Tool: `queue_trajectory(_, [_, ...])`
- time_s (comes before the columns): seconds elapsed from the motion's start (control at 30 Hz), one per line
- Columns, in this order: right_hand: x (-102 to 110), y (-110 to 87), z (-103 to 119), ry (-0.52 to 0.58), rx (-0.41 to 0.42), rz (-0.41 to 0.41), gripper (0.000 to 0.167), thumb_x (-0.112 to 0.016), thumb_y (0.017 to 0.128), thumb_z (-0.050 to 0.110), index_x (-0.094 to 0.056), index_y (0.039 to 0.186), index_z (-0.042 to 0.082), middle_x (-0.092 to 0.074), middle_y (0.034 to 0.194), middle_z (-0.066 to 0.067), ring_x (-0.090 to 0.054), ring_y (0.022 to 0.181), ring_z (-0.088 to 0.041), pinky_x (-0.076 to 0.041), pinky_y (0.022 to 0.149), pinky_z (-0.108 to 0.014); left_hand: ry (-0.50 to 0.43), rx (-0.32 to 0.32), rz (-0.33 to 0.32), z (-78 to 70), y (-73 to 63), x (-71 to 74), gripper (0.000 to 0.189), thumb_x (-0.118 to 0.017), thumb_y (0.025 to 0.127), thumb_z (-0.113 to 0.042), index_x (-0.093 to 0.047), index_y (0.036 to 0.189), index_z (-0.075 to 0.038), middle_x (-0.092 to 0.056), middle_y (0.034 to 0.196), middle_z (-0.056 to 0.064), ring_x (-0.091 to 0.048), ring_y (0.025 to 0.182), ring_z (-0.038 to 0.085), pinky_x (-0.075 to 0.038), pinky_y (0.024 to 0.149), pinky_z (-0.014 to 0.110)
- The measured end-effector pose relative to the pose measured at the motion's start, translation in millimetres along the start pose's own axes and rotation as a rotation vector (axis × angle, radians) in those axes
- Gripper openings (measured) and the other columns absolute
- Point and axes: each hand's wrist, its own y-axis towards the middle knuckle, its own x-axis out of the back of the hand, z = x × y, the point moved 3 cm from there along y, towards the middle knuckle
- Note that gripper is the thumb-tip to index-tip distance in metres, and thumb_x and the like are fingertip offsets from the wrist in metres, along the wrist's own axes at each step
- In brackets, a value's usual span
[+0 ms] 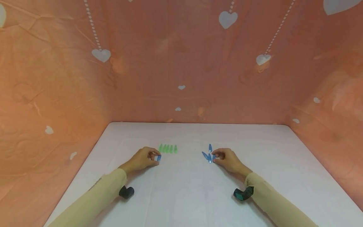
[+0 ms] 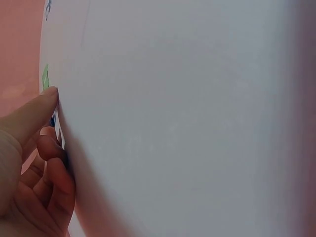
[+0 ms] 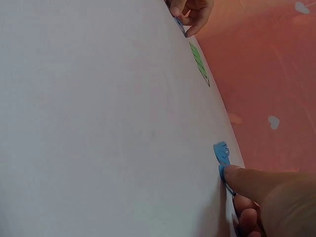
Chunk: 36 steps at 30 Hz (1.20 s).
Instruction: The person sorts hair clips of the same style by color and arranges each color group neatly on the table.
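In the head view my left hand (image 1: 142, 158) pinches a blue hair clip (image 1: 159, 158) between thumb and fingers, low over the white table. Just beyond it lies a row of several green hair clips (image 1: 168, 148), side by side. To the right, my right hand (image 1: 229, 160) holds another blue hair clip (image 1: 214, 156) by thumb and fingertips. Beside those fingertips several loose blue hair clips (image 1: 205, 155) lie at different angles, one set farther back. The right wrist view shows the thumb on the held blue clip (image 3: 221, 173). In the left wrist view, fingers mostly hide the left clip.
A white table (image 1: 181, 195) spreads under both hands, its far edge meeting an orange cloth backdrop (image 1: 170, 63) printed with pale hearts. Cloth also rises along the left and right sides. A dark wrist device (image 1: 126, 192) sits at the left sleeve, another (image 1: 244, 193) at the right.
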Motion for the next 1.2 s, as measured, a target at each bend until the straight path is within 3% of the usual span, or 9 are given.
queue_trajectory(0.4, [4.0, 0.6, -5.0, 0.012, 0.05, 0.045, 0.033, -0.075, 0.089, 0.01, -0.07, 0.118, -0.005, -0.066, 0.093, -0.008, -0.051, 0.077, -0.01, -0.043, 0.066, -0.019, 0.0, -0.002, 0.016, -2.8, -0.3, 2.6, 0.033, -0.078, 0.088, -0.013, -0.071, 0.117, 0.001, -0.054, 0.071, -0.003, -0.046, 0.067, 0.009, -0.039, 0.068, 0.024])
queue_trajectory(0.73, [1.8, -1.5, -1.1, 0.024, 0.016, 0.04, 0.039, -0.077, 0.085, 0.006, -0.068, 0.12, -0.008, -0.063, 0.093, -0.009, -0.051, 0.08, -0.014, -0.043, 0.067, -0.02, -0.047, 0.012, 0.053, 3.0, 1.7, 1.4, 0.031, -0.077, 0.088, -0.011, -0.07, 0.115, 0.002, -0.048, 0.068, -0.003, -0.044, 0.065, 0.01, -0.037, 0.061, 0.021])
queue_trajectory(1.0, [1.8, 0.4, -0.9, -0.008, -0.001, 0.027, 0.04, -0.077, 0.085, 0.004, -0.067, 0.122, -0.009, -0.061, 0.092, -0.009, -0.05, 0.081, -0.016, -0.042, 0.066, -0.02, -0.121, 0.03, 0.109, 5.9, 2.7, 0.6, 0.034, -0.076, 0.09, -0.01, -0.066, 0.119, 0.003, -0.048, 0.061, -0.004, -0.044, 0.046, 0.008, -0.039, 0.049, 0.019])
queue_trajectory(1.2, [2.4, 1.4, -0.8, -0.013, 0.005, 0.024, 0.037, -0.077, 0.085, 0.004, -0.068, 0.119, -0.009, -0.057, 0.087, -0.006, -0.049, 0.08, -0.017, -0.04, 0.065, -0.021, -0.149, 0.047, 0.115, 4.8, 2.4, 0.8, 0.035, -0.075, 0.09, -0.009, -0.065, 0.121, 0.004, -0.048, 0.061, -0.004, -0.044, 0.046, 0.008, -0.038, 0.049, 0.019])
